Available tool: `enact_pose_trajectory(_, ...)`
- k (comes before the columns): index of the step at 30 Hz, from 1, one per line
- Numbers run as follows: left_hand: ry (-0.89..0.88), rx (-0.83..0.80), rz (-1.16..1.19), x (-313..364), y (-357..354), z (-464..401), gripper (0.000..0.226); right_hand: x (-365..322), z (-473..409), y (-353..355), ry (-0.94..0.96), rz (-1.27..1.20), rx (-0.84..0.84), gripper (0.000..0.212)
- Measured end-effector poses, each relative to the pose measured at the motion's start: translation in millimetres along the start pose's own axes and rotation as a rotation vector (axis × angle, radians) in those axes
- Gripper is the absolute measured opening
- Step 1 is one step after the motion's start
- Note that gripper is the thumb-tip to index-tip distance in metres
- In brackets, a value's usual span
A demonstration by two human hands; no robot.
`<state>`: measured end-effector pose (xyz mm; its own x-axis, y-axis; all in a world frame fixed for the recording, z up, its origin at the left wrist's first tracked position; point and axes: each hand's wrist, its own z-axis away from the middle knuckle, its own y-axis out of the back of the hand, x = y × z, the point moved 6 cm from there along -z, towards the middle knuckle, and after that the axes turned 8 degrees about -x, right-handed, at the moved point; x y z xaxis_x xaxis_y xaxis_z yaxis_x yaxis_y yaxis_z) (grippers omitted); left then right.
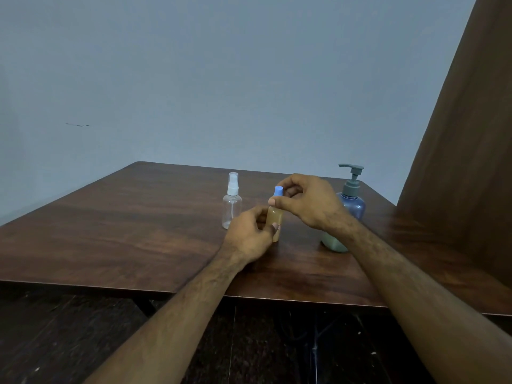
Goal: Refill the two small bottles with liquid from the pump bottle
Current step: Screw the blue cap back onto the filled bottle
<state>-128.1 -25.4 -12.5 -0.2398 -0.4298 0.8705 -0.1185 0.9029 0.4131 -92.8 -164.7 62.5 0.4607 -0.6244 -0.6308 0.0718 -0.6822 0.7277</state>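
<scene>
A brown worktop is carrying everything. The pump bottle is standing upright at the far right, partly behind the right wrist. The clear spray bottle is standing just left of the hands, apart from them. The amber bottle is standing between the hands: the left hand is curling its grip round the body, and the right hand is pinching its blue cap.

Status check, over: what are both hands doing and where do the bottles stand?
Left hand grips small amber bottle; right hand pinches its blue cap. Clear spray bottle capped, apparently empty. Blue pump bottle untouched behind right hand.
</scene>
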Motion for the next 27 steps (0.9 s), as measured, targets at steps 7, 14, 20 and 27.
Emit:
enact_pose_trajectory(7,-0.003,0.005,0.005,-1.1,-0.2,-1.0,0.027,-6.6,4.8,-3.9,0.067,0.011,-0.143,0.049)
enact_pose_trajectory(14,-0.004,-0.002,0.026,-2.9,-1.1,-1.0,0.027,-3.8,2.2,-3.3,0.049,-0.069,-0.181,0.033)
enact_pose_trajectory(20,0.003,-0.003,0.038,-3.5,-1.2,-1.8,0.026,-5.6,1.8,-2.8,0.06,-0.059,-0.189,0.029)
enact_pose_trajectory(27,0.016,-0.017,-0.001,-2.7,-1.3,-1.7,0.027,-2.2,-0.6,-1.1,0.036,-0.057,-0.025,0.025)
